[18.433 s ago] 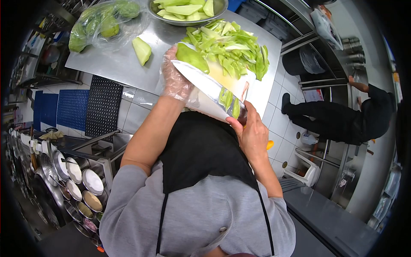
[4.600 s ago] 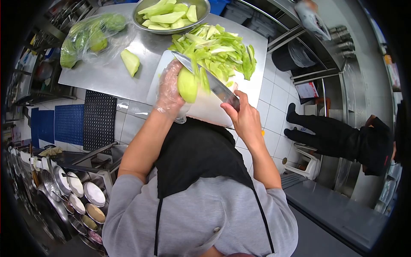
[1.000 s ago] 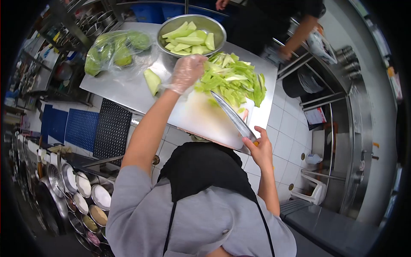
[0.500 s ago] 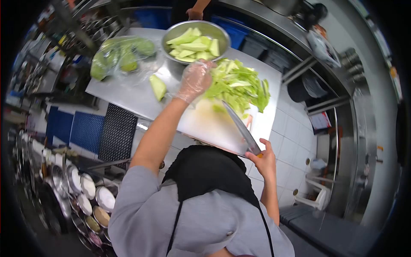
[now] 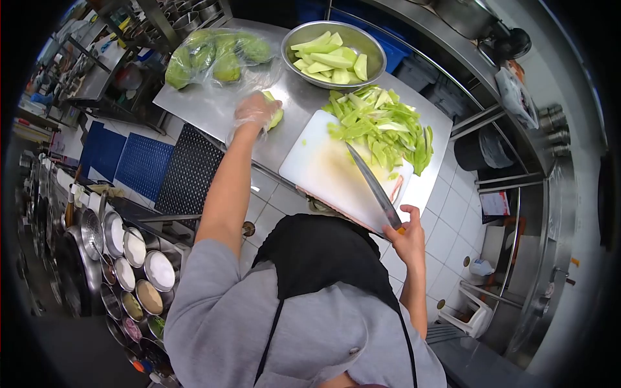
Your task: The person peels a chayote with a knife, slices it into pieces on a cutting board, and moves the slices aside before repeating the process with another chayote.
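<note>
My left hand (image 5: 256,111), in a clear plastic glove, is closed around a pale green piece of what looks like green mango (image 5: 276,119) on the steel table (image 5: 268,150). In my right hand (image 5: 409,239) is the handle of a large knife (image 5: 370,183), its blade slanting over the white cutting board (image 5: 310,152). Green peelings and slices (image 5: 381,126) are heaped across the board's far right side. Behind them stands a metal bowl (image 5: 289,57) with several pale green peeled wedges (image 5: 333,60).
A clear plastic bag of whole green fruit (image 5: 220,58) lies at the table's far left. Round containers of ingredients (image 5: 160,270) stand at the lower left. A white stool (image 5: 469,313) is on the tiled floor to the right.
My left hand has moved from beside the bowl to the left and closed on the pale green piece that lay alone. My right hand still holds the knife over the board.
</note>
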The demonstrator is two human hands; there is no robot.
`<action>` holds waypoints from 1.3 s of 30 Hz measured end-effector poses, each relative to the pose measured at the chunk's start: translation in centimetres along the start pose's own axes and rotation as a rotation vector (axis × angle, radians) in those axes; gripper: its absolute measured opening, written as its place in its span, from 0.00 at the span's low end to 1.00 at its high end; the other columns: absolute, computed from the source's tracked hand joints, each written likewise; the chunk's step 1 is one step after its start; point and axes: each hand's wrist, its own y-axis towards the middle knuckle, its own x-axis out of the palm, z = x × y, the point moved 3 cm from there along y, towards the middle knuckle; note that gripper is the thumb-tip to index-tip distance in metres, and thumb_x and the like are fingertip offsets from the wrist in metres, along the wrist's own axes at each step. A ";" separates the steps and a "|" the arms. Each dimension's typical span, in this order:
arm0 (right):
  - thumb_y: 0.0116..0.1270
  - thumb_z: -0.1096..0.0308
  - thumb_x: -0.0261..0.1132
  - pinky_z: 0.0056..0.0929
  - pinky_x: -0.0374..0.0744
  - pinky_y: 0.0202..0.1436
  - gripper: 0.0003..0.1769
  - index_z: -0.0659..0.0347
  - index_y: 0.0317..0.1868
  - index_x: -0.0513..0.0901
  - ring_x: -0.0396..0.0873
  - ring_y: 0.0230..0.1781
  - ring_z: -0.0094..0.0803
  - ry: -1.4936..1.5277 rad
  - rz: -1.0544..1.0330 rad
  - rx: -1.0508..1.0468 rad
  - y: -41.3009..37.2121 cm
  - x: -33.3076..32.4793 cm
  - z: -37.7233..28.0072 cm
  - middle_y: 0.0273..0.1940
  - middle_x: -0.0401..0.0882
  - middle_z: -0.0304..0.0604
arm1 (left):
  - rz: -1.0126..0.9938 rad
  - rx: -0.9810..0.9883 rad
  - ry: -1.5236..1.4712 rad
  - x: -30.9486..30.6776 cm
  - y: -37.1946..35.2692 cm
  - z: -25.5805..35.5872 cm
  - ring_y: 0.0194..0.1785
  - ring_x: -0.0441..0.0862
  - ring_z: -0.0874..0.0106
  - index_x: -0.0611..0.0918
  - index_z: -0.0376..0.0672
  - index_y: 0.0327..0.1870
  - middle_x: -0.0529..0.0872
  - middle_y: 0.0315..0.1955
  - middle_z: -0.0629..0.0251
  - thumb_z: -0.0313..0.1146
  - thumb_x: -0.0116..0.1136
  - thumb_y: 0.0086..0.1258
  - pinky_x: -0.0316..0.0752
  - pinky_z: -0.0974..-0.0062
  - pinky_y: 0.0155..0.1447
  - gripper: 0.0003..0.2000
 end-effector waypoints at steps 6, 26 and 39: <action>0.59 0.66 0.77 0.39 0.79 0.36 0.34 0.56 0.63 0.71 0.86 0.28 0.45 0.022 -0.027 -0.019 -0.2 0.0 0.1 0.28 0.86 0.49 | 0.015 0.209 0.129 0.5 -0.3 2.5 0.63 0.84 0.48 0.75 0.39 0.70 0.87 0.59 0.45 0.50 0.73 0.61 0.79 0.56 0.66 0.38; 0.76 0.58 0.70 0.29 0.72 0.31 0.28 0.59 0.68 0.70 0.76 0.24 0.28 0.353 -0.014 -0.246 0.4 2.7 -3.5 0.24 0.81 0.44 | -0.335 -0.388 -2.054 5.0 -6.0 6.4 0.29 0.80 0.59 0.72 0.46 0.45 0.77 0.26 0.58 0.52 0.63 0.72 0.80 0.67 0.34 0.20; 0.70 0.46 0.73 0.47 0.83 0.34 0.37 0.62 0.67 0.73 0.86 0.33 0.58 -0.199 0.209 -0.553 -1.3 2.8 -6.6 0.39 0.86 0.60 | -0.332 -0.370 -2.193 6.0 -8.8 9.7 0.52 0.81 0.58 0.73 0.50 0.57 0.80 0.49 0.58 0.58 0.54 0.74 0.81 0.57 0.55 0.23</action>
